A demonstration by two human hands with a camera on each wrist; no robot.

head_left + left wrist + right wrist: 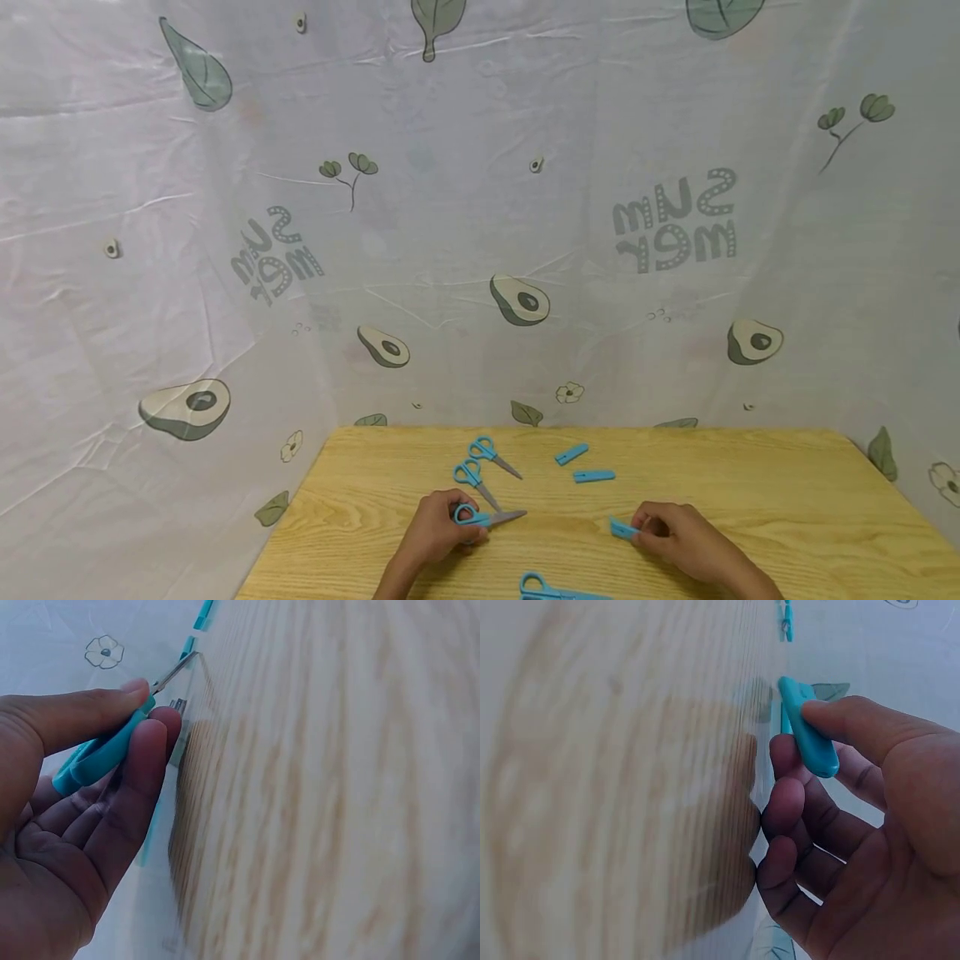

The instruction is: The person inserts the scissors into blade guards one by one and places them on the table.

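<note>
Left hand (438, 529): pinches scissors (491, 519), tips toward three o'clock.
Right hand (681, 540): pinches cap (621, 529), rounded end in right-wrist view only.

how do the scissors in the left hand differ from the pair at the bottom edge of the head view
The held scissors show bare grey blades; the bottom pair shows blue there, apparently a cover. The left hand grips the held scissors, while the bottom pair lies on the table. Both have light blue handles.
</note>
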